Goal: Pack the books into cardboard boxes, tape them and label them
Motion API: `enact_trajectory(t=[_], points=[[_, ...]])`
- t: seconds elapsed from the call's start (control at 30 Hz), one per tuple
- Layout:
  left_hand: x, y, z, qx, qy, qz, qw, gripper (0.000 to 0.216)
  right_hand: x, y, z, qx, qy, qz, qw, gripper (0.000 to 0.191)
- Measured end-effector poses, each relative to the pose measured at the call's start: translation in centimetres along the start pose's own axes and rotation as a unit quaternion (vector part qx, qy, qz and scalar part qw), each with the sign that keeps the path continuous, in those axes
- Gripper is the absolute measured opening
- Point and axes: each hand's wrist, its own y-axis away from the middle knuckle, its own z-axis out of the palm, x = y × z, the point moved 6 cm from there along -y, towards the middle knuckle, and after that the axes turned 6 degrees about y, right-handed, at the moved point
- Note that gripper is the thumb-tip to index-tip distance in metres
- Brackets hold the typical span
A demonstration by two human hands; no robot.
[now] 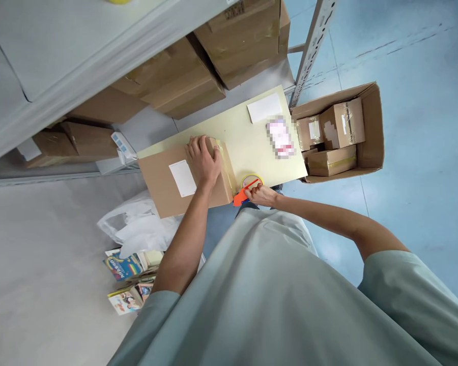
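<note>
A cardboard box (175, 190) is pinned at the table (248, 152) edge by the left hand (204, 161), grip spread; a tape dispenser (244, 193) is clasped by the right hand (262, 195) at the box's corner, bare tabletop beyond.

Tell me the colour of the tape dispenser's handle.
Orange-red, clearest in the head view: the tape dispenser in the right hand.

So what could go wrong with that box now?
The box seems to hang over the table edge, held by only the left hand; it might slip toward the books below. The right hand grips the tape dispenser close to the box, so fingers could get nicked or stuck.
</note>
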Motion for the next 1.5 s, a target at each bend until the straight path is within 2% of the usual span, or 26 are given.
enact_trajectory(t=[0.27, 0.53, 0.63, 0.8, 0.87, 0.97, 1.1, 1.27, 1.3, 1.37, 1.43, 1.5], points=[[1.0, 1.6, 0.7, -0.009, 0.032, 0.006, 0.999, 0.055, 1.7, -0.8, -1.2, -0.033, 0.016, -0.089, 0.995, 0.037], [1.7, 1.9, 0.2, -0.017, 0.029, 0.015, 0.999, 0.051, 2.7, -1.8, -3.0, -0.069, 0.060, -0.161, 0.983, 0.036], [1.7, 2.1, 0.4, -0.020, 0.031, 0.021, 0.999, 0.051, 6.3, -2.9, -4.4, -0.081, 0.074, -0.118, 0.987, 0.034], [2.0, 2.5, 0.7, -0.031, 0.034, 0.022, 0.999, 0.049, 16.4, -6.7, -8.8, -0.046, 0.143, -0.015, 0.989, 0.038], [2.3, 2.6, 0.7, -0.045, 0.034, 0.020, 0.998, 0.049, 19.4, -7.9, -10.4, -0.024, 0.168, -0.007, 0.986, 0.039], [2.7, 2.9, 0.6, -0.070, 0.032, 0.033, 0.996, 0.052, 21.3, -8.4, -11.4, -0.018, 0.193, -0.031, 0.981, 0.045], [3.1, 4.8, 0.8, -0.109, 0.033, 0.089, 0.989, 0.051, 20.6, -6.1, -10.7, -0.020, 0.225, -0.094, 0.970, 0.051], [3.9, 10.5, 1.2, -0.172, 0.095, 0.188, 0.962, 0.041, 16.1, -1.9, -7.5, -0.037, 0.217, -0.169, 0.961, 0.041], [3.8, 11.1, 0.9, -0.171, 0.108, 0.181, 0.962, 0.039, 14.9, -1.4, -6.7, -0.042, 0.210, -0.176, 0.961, 0.039], [2.8, 10.8, 0.0, -0.139, 0.128, 0.123, 0.974, 0.045, 12.4, -0.9, -5.3, -0.037, 0.189, -0.183, 0.964, 0.039], [0.7, 8.1, -1.7, -0.076, 0.135, 0.034, 0.987, 0.061, 10.2, -1.0, -4.2, -0.022, 0.162, -0.183, 0.969, 0.041], [-1.8, 3.9, -3.6, 0.001, 0.111, -0.033, 0.993, 0.075, 8.3, -1.5, -3.4, -0.011, 0.138, -0.187, 0.972, 0.039]])
